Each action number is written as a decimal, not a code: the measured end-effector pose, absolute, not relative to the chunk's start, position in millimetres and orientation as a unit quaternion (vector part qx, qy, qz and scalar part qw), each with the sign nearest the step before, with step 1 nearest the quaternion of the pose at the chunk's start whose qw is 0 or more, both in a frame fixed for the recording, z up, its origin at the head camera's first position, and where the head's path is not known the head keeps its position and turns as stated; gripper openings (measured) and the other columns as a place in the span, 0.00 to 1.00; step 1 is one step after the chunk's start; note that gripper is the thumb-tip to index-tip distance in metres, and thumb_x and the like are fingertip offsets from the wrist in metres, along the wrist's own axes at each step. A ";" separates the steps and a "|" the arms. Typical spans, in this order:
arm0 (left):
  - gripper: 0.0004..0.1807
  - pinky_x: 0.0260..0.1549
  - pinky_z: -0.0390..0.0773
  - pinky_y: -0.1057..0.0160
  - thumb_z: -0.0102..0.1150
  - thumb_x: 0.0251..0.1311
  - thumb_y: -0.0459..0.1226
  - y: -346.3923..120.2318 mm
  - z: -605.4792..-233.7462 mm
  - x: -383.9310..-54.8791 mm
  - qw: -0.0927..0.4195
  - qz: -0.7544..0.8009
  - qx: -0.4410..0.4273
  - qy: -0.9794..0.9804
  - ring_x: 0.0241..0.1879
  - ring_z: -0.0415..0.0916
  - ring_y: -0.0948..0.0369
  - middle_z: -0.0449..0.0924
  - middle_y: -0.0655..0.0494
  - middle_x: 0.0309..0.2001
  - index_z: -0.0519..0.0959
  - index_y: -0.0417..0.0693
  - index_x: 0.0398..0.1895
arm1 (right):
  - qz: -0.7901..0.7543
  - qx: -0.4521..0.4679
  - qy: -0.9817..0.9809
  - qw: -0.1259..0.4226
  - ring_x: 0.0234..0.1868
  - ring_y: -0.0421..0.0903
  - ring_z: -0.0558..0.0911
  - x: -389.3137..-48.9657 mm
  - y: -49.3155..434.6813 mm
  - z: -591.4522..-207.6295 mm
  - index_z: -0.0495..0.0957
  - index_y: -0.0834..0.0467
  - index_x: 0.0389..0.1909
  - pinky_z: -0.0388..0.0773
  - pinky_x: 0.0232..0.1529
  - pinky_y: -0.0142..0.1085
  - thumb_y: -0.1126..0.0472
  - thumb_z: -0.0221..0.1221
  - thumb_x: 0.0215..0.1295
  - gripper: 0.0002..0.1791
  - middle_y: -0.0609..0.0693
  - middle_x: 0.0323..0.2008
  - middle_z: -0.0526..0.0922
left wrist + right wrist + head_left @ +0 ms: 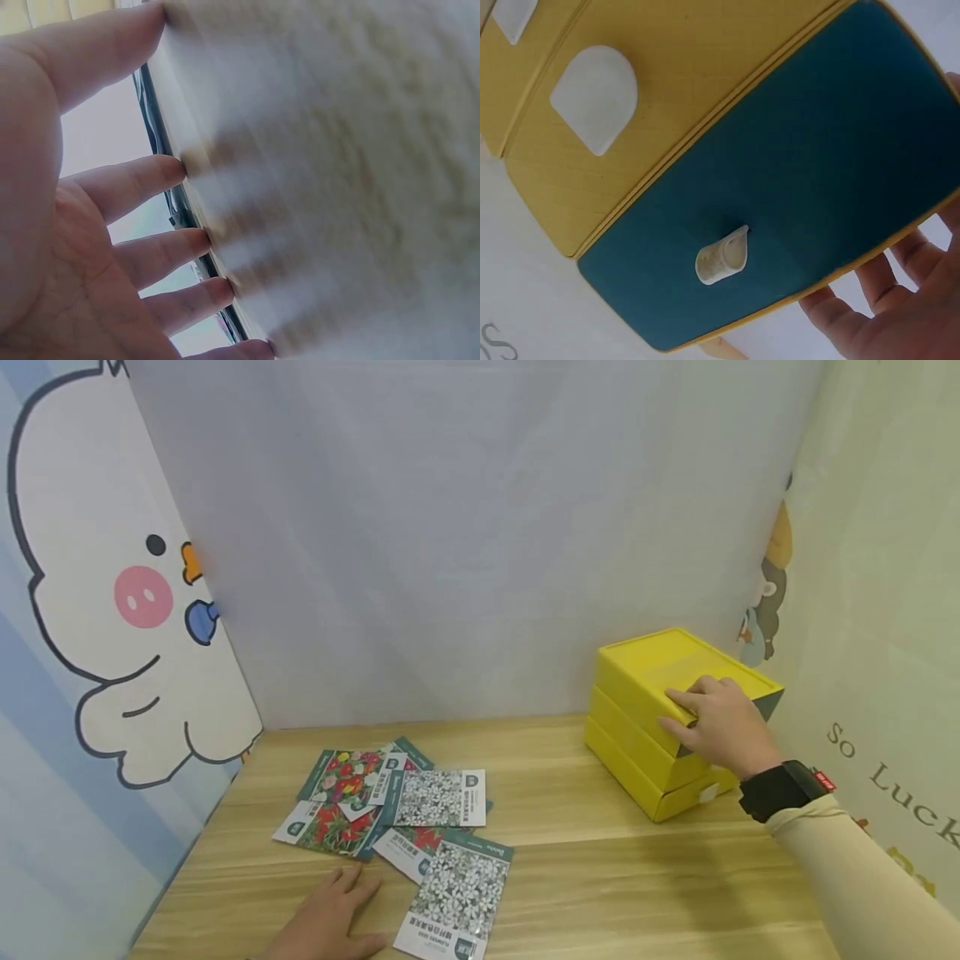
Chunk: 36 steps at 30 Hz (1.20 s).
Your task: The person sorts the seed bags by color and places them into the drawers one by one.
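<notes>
My right hand rests on the top of a stack of yellow drawer boxes, fingers over the top and thumb at its left side. In the right wrist view the uppermost drawer has a dark teal front with a white pull tab; the fingertips disappear behind its edge. My left hand is spread, fingertips touching the wooden table. Just beyond it lie several flower seed packets, including a white-flowered one, another white-flowered one and red-flowered ones underneath.
The wooden table meets a pale grey curtain at the back. Cartoon-printed curtains hang at the left and right. Below the teal front, a yellow drawer carries a white tab.
</notes>
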<state>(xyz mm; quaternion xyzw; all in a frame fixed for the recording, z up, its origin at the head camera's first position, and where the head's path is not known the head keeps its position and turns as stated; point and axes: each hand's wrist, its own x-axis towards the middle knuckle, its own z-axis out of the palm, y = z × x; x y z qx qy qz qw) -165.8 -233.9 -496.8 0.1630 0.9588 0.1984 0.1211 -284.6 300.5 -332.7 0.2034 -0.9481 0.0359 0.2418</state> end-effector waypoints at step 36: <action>0.44 0.55 0.59 0.30 0.65 0.48 0.62 -233.7 -498.6 -167.5 0.137 0.193 0.139 0.961 0.63 0.55 0.28 0.61 0.31 0.66 0.73 0.42 0.62 | 0.062 0.273 -0.922 0.267 0.30 0.50 0.61 -301.1 181.8 -339.3 0.80 0.62 0.53 0.56 0.37 0.43 0.40 0.65 0.56 0.33 0.53 0.27 0.65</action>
